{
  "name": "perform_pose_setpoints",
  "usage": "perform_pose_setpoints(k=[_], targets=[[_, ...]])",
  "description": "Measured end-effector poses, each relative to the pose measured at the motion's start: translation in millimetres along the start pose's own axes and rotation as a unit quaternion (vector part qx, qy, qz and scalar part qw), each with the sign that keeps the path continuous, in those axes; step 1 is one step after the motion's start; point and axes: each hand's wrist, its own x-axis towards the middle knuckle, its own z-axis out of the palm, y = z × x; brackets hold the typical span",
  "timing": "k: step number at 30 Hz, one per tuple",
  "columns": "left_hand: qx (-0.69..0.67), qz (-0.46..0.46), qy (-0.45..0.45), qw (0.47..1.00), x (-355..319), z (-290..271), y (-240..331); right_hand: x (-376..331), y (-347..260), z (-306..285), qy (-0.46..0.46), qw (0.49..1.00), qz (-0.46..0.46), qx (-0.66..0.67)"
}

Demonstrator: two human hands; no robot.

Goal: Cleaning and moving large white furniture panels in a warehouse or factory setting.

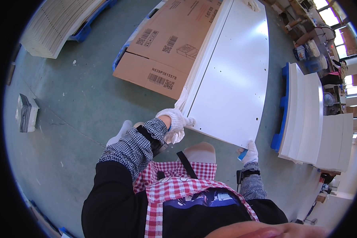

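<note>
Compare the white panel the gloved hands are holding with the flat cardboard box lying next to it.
The white panel is smooth, glossy white with small drilled holes; the cardboard box is matte brown with printed labels and codes. The left hand and right hand grip the panel's near corners, while nothing touches the box. The panel overlaps the box's right edge and lies above it. Both are large, flat and rectangular, stretching away from the person.

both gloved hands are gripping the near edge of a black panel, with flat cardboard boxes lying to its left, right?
Not quite: the panel is white, not black. The head view shows the gloved left hand and right hand on its near edge, with the flat cardboard boxes lying to its left.
</note>
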Motion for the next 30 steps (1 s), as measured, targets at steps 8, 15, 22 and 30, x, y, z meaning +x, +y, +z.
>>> perform_pose_setpoints(k=[8, 15, 22, 30], targets=[[-0.089, -0.024, 0.035, 0.995, -7.3, 10.5, -2.6, -8.8, -9.3, 6.6, -0.037, 0.999, -0.014, -0.005], [-0.180, -0.018, 0.065, 0.981, 20.1, 33.9, -29.1, -16.7, -26.0, 14.6, -0.028, 0.990, -0.026, -0.137], [0.145, -0.015, 0.090, 0.985, -11.3, -12.4, 15.4, -38.9, -43.8, 37.3, -0.031, 0.961, -0.066, -0.267], [0.046, 0.004, 0.008, 0.999, 37.2, -58.7, -10.0, -61.5, -20.7, 83.6, -0.011, 0.940, -0.029, -0.340]])
